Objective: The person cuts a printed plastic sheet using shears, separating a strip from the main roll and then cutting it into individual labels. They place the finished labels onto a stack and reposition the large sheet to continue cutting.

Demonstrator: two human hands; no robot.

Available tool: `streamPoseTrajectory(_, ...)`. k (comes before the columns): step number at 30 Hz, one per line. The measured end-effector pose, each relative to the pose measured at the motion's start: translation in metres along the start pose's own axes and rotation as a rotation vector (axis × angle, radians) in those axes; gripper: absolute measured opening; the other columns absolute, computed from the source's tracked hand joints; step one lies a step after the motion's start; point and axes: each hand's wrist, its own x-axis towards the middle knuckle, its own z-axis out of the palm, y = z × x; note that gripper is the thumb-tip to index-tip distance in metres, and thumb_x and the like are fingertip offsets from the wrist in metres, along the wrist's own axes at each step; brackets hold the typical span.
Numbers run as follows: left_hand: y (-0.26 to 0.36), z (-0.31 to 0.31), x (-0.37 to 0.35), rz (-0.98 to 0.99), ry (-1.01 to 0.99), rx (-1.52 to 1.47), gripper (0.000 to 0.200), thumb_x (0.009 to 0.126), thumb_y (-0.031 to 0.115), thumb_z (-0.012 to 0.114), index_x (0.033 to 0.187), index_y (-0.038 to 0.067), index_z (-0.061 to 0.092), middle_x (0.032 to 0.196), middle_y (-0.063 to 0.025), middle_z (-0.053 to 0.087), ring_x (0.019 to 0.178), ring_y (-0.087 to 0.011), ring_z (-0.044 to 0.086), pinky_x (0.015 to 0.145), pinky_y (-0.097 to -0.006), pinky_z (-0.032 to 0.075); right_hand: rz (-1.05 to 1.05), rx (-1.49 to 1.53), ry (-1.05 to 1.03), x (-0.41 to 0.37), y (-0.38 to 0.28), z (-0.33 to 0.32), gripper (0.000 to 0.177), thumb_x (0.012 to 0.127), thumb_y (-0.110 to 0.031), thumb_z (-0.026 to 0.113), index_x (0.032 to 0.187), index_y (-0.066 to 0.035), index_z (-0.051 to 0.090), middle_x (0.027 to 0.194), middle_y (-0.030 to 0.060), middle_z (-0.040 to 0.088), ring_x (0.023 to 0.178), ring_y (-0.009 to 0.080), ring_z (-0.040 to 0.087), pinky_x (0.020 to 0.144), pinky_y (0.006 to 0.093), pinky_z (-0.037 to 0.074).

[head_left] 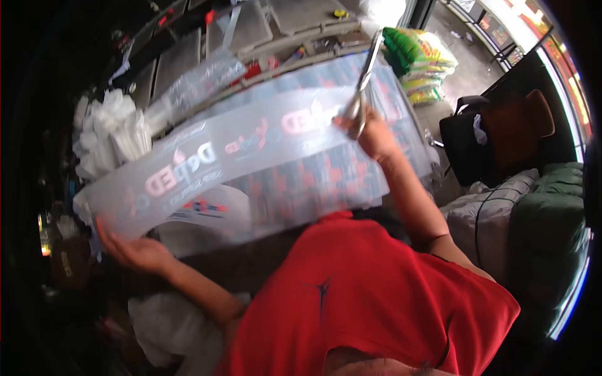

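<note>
A long, translucent plastic sheet [251, 139] printed with red, blue and white lettering stretches between my two hands. At its lower left end, my left hand [139, 252] has its fingers at the edge, gripping the plastic, palm turned up. My right hand [374, 139] is closed around metal scissors [367, 78], their blades pointing up and away from me, with the sheet's right end at its fingers. Beneath the sheet lies a wide layer of plastic [301, 188] with a repeating red and blue print. A white piece with red and blue print [213, 203] lies at its near side.
Bunched white plastic bags [116, 128] are at the left. Green and yellow packed sacks [421, 59] stand beyond the table's right end. A dark chair with a brown part [508, 131] is at right, near large wrapped bundles [545, 213]. A yellow tape measure [340, 14] lies at the back.
</note>
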Motion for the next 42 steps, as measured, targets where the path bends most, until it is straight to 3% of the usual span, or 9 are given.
streamPoseTrajectory(3,-0.056,-0.014,-0.032,-0.516,-0.016,-0.274,0.044,0.099,0.023,0.049,0.134,-0.002,0.051,0.137,-0.0143,0.051,0.129,-0.0276,0.047,0.111,-0.0426,0.034,-0.074,0.076,-0.061,0.011,0.027,-0.045,0.029,0.075,-0.006,0.08,0.093,-0.008,0.057,0.08,-0.0012,0.061,0.072,0.0106,0.059,0.066,0.0254,0.047)
streamPoseTrajectory(8,-0.159,0.007,-0.164,-0.925,-0.104,-0.394,0.044,0.096,0.016,0.052,0.137,0.001,0.049,0.136,-0.014,0.052,0.128,-0.0248,0.047,0.109,-0.0452,0.032,0.005,-0.014,0.11,0.015,0.085,-0.112,0.032,0.074,-0.001,0.081,0.097,-0.004,0.06,0.084,0.0043,0.068,0.074,0.014,0.065,0.066,0.0267,0.051)
streamPoseTrajectory(11,-0.205,0.023,-0.251,-1.183,-0.152,-0.36,0.045,0.094,0.015,0.055,0.139,0.008,0.051,0.134,-0.0125,0.055,0.124,-0.0201,0.048,0.099,-0.0401,0.035,0.082,-0.357,0.373,0.014,0.13,-0.152,0.036,0.075,-0.014,0.084,0.099,-0.001,0.06,0.081,0.005,0.069,0.067,0.0123,0.061,0.058,0.0278,0.045)
streamPoseTrajectory(16,-0.242,0.013,-0.331,-1.358,-0.2,-0.122,0.046,0.092,0.012,0.058,0.138,0.01,0.053,0.131,-0.01,0.057,0.114,-0.0178,0.054,0.087,-0.0309,0.039,0.4,-0.891,0.404,-0.035,0.16,-0.216,0.056,0.074,-0.034,0.086,0.109,0.003,0.062,0.078,0.0029,0.066,0.063,0.0101,0.054,0.055,0.0281,0.041)
streamPoseTrajectory(22,-0.202,0.029,-0.319,-1.401,-0.181,-0.27,0.047,0.091,0.014,0.058,0.138,0.012,0.053,0.132,-0.0078,0.057,0.112,-0.0171,0.056,0.083,-0.0302,0.041,0.574,-0.28,-0.046,-0.154,0.137,-0.236,0.052,0.09,-0.044,0.064,0.119,0.0,0.059,0.074,-0.0017,0.053,0.065,0.0077,0.05,0.059,0.0237,0.038)
streamPoseTrajectory(25,-0.191,0.034,-0.338,-1.54,-0.363,-0.292,0.048,0.093,0.029,0.058,0.137,0.013,0.052,0.133,-0.0051,0.056,0.119,-0.024,0.053,0.096,-0.0443,0.043,0.634,-0.214,-0.078,-0.2,0.138,-0.248,0.048,0.092,-0.042,0.061,0.119,-0.002,0.059,0.075,-0.0032,0.051,0.065,0.0072,0.05,0.06,0.0232,0.038)
streamPoseTrajectory(30,-0.142,0.061,-0.392,-1.935,-0.653,-0.569,0.043,0.093,0.026,0.06,0.13,0.006,0.054,0.132,-0.0061,0.055,0.114,-0.0225,0.054,0.094,-0.0436,0.048,0.716,-0.1,0.022,-0.238,0.123,-0.244,0.046,0.094,-0.041,0.059,0.123,-0.005,0.056,0.075,-0.0037,0.048,0.067,0.007,0.047,0.063,0.0228,0.039)
streamPoseTrajectory(36,-0.116,0.152,-0.408,-1.709,-0.87,-0.534,0.034,0.097,0.015,0.056,0.129,0.004,0.057,0.124,-0.0043,0.061,0.098,-0.0154,0.056,0.085,-0.0338,0.049,0.668,-0.061,-0.247,-0.202,0.072,-0.182,0.059,0.098,-0.05,0.053,0.131,-0.001,0.052,0.076,0.0005,0.053,0.069,0.0096,0.051,0.066,0.0261,0.043)
streamPoseTrajectory(42,-0.138,0.236,-0.415,-1.322,-0.732,-0.451,0.031,0.093,-0.001,0.058,0.123,0.006,0.066,0.099,-0.0025,0.069,0.076,-0.0099,0.06,0.072,-0.0227,0.047,0.721,-0.036,-0.402,-0.165,0.094,-0.118,0.051,0.099,-0.056,0.047,0.091,-0.006,0.054,0.072,0.0028,0.054,0.065,0.012,0.054,0.062,0.0287,0.045)
